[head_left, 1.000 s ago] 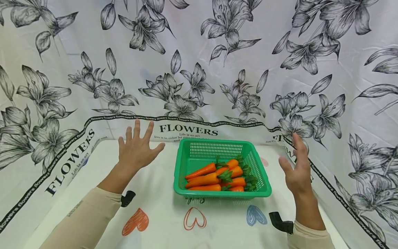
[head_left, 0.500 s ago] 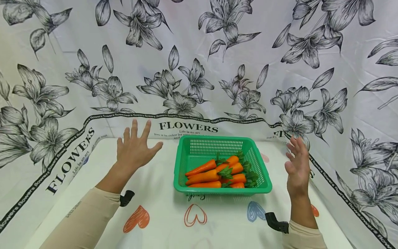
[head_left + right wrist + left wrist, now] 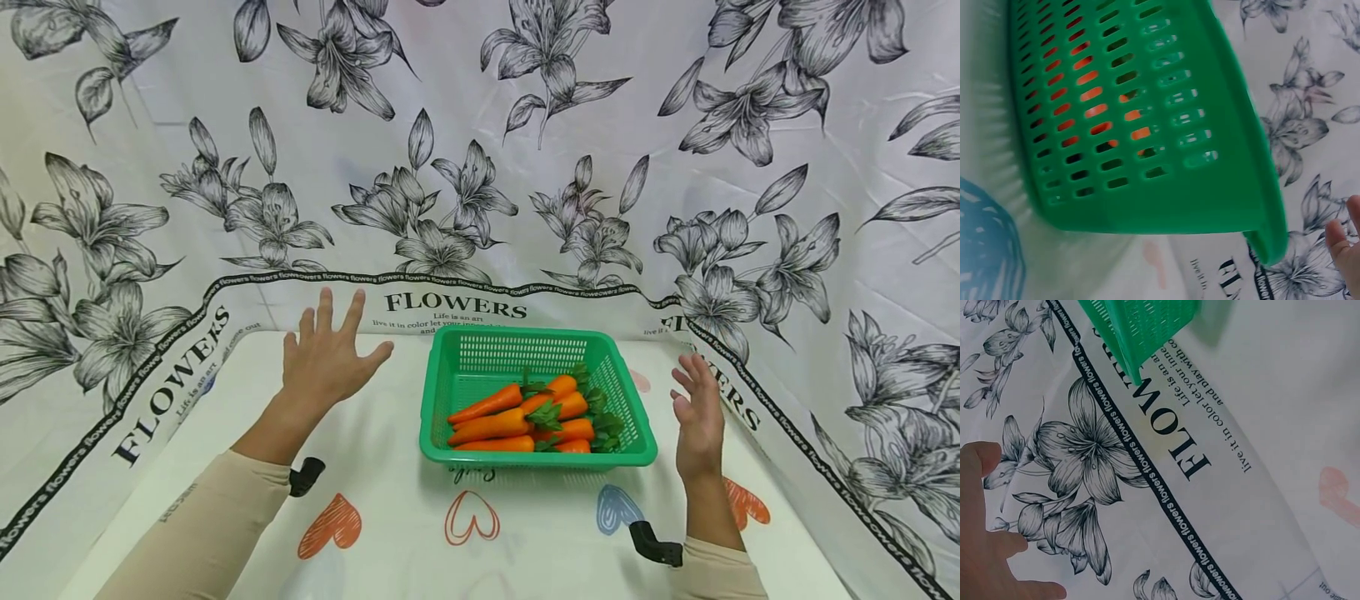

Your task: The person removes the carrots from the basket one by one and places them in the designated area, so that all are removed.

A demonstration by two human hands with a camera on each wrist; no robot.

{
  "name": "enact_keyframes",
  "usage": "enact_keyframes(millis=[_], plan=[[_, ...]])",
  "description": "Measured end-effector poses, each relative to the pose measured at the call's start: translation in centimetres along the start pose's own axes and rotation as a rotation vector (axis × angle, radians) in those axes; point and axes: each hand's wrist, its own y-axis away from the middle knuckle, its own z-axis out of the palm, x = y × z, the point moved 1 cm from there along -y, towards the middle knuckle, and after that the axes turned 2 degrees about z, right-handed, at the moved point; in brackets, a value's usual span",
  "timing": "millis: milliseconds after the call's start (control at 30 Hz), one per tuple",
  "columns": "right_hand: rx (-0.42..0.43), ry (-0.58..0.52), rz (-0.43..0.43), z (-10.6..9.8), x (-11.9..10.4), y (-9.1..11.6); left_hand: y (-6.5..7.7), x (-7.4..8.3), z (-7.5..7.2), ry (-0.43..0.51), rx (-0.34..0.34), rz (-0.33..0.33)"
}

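Observation:
A green plastic basket (image 3: 536, 458) with slotted walls stands on the table, and several orange carrots (image 3: 491, 427) with green leafy tops lie in it. To its left my left hand (image 3: 322, 362) hovers with fingers spread, touching nothing. My right hand (image 3: 701, 425) is raised on the other side, apart from the basket, its fingers loosely extended and holding nothing. In the right wrist view the basket's wall (image 3: 1147, 206) fills much of the picture, with orange showing through the slots. The left wrist view catches a corner of the basket (image 3: 1147, 331) and the fingers of the left hand (image 3: 985, 544).
A white tablecloth (image 3: 397, 533) printed with hearts covers the table. Behind and at both sides hangs a white curtain (image 3: 480, 100) with black flower drawings and a dark lettered band. Each wrist carries a black camera mount, such as the right mount (image 3: 654, 546).
My right hand has moved left and slightly down, and its turn has changed so several fingers show. The left hand has barely moved. The basket and carrots stay put.

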Motion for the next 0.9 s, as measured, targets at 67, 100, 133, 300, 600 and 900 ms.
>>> enact_keyframes(millis=[67,100,133,300,600,900], plan=[[0.006,0.016,0.038,0.0,0.5,0.3,0.0,0.0,0.0,0.007,-0.002,0.0],[0.006,0.028,0.055,0.0,0.7,0.4,0.0,0.0,0.0,0.01,-0.005,-0.001],[0.003,0.044,0.069,-0.1,1.0,0.6,0.1,0.0,0.0,0.014,-0.005,-0.001],[-0.023,0.13,0.105,-0.2,2.3,1.2,0.1,0.0,0.1,0.016,-0.006,-0.006],[-0.074,0.228,0.179,-0.1,4.3,2.3,0.3,-0.1,0.1,0.026,-0.018,-0.022],[-0.126,0.289,0.208,0.1,5.2,2.7,0.6,-0.4,0.5,0.025,-0.009,-0.026]])
